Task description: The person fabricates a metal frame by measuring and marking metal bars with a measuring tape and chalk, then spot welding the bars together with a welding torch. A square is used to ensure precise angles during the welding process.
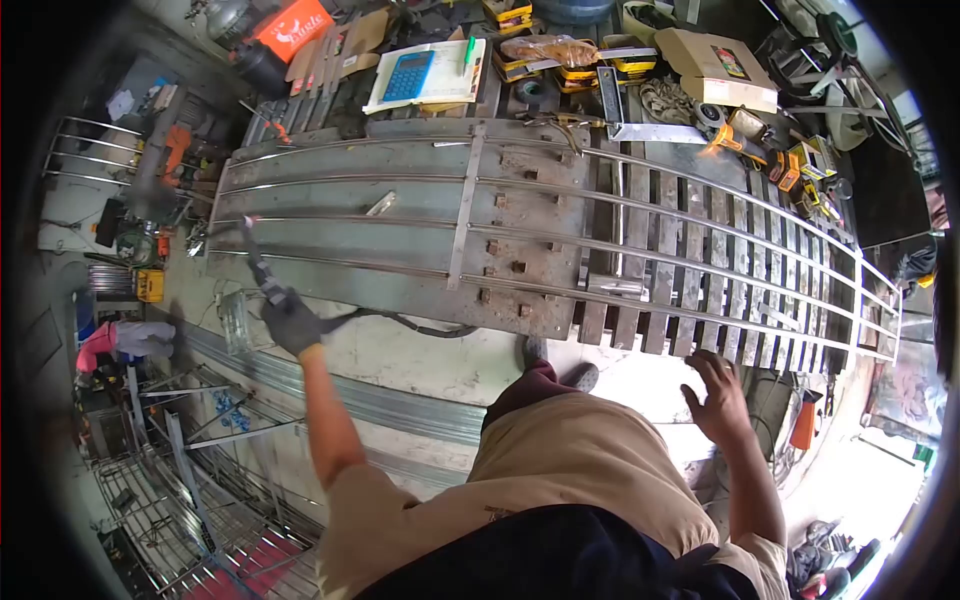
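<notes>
My left hand (290, 322), in a dark grey glove, is closed around a welding torch (262, 270). The torch points away from me, and its tip is beside the left end of a shiny metal rod frame (466, 205). A black cable (410, 322) trails from my hand to the right along the bench edge. The frame has several long bars joined by flat crosspieces and lies across the workbench (340, 262). My bare right hand (718, 395) is open with fingers apart, near the front edge of the bench's slatted part (690, 290). Nothing shows in it.
At the back lie a blue calculator (407, 77) on an open notebook (440, 75), a metal square (655, 132), an angle grinder (735, 140) and a cardboard box (715, 68). Long metal profiles (400, 395) lie on the floor. A metal rack (190, 470) stands lower left.
</notes>
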### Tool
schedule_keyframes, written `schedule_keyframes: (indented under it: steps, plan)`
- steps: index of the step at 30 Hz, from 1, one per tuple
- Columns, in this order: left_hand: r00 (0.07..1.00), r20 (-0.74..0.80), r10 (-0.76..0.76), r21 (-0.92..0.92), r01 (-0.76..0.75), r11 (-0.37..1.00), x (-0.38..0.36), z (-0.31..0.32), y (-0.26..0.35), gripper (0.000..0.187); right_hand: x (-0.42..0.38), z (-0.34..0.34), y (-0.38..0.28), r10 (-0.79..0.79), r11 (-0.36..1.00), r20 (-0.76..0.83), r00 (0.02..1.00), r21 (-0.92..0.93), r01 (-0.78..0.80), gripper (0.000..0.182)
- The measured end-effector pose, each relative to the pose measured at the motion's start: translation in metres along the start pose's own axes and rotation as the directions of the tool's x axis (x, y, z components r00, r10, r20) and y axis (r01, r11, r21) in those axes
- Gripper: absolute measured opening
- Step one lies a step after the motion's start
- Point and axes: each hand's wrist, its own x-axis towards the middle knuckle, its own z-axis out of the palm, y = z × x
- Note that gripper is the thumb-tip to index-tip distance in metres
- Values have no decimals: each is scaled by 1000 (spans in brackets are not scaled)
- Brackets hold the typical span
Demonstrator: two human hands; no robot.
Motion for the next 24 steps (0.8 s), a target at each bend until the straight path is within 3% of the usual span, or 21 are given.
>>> schedule_keyframes:
  steps: [1, 2, 3, 4, 5, 6, 7, 8, 9, 10, 11, 12, 13, 15, 16, 17, 18, 19, 21, 24]
  plan:
    - [999, 25, -46, -81, 48, 996, -44, -33, 25, 47, 2, 13, -9, -15, 993, -25, 1000, 120, 18, 46]
    - [999, 46, -29, -274, 40, 961, -85, -43, 23, 39, 3, 31, -16, 6, 963, 8, 1000, 270, -8, 46]
    - [990, 125, -58, -636, 125, 761, -129, -49, 19, 38, 8, 48, -25, 12, 911, 44, 999, 410, -29, 47]
    - [950, 298, -93, -744, 293, 601, -179, -67, 34, 38, 13, 55, -40, -34, 833, 148, 988, 551, -54, 57]
    - [943, 331, 31, -799, 262, 541, -224, -93, 78, 36, 19, 60, -56, -101, 739, 247, 964, 667, -94, 66]
    - [921, 358, 155, -846, 250, 470, -269, -119, 121, 35, 21, 66, -70, -177, 574, 213, 961, 815, -75, 78]
    - [825, 416, 382, -867, 233, 441, -300, -137, 145, 38, 21, 73, -83, -248, 379, 174, 953, 923, -70, 89]
    - [583, 577, 572, -749, 98, 655, -307, -183, 181, 47, 19, 81, -99, -277, -15, 133, 952, 990, -142, 106]
    - [351, 496, 794, -848, 0, 529, -293, -221, 224, 50, 17, 109, -96, -210, -282, 99, 973, 946, -157, 91]
    - [270, 188, 944, -845, -446, 295, -286, -225, 234, 51, 17, 111, -92, -6, -270, 176, 984, 947, -171, 73]
    - [341, 203, 918, -820, -453, 349, -284, -228, 233, 50, 18, 109, -87, 202, -259, 239, 950, 948, -184, 54]
    - [406, 211, 889, -796, -457, 398, -278, -229, 229, 50, 22, 94, -91, 382, -323, 205, 901, 943, -77, 22]
    - [469, 213, 857, -773, -456, 442, -269, -227, 223, 50, 25, 97, -57, 291, -449, 189, 938, 893, -40, 30]
    - [617, 199, 761, -696, -457, 553, -240, -221, 208, 42, 14, 68, -22, 462, -424, 206, 863, 905, 11, 40]
    - [728, 214, 651, -647, -393, 653, -215, -202, 179, 40, -15, 58, 9, 466, -342, 155, 871, 939, 16, 38]
    - [778, 261, 571, -649, -297, 700, -205, -191, 165, 38, -26, 68, 26, 559, -279, 95, 824, 957, 79, 36]
    - [808, 293, 511, -692, -191, 697, -194, -170, 145, 36, -37, 60, 23, 618, -269, 93, 780, 958, 99, 34]
    - [841, 227, 491, -677, -225, 700, -180, -168, 147, 33, -44, 48, 7, 713, -191, 48, 699, 973, 128, 35]
    - [856, 279, 436, -646, -169, 745, -138, -129, 121, 31, -61, 58, 17, 704, -119, -54, 708, 974, 193, 37]
    - [888, 245, 388, -625, -161, 764, -54, -57, 96, 28, -65, 76, 18, 805, -9, -121, 581, 976, 216, 36]
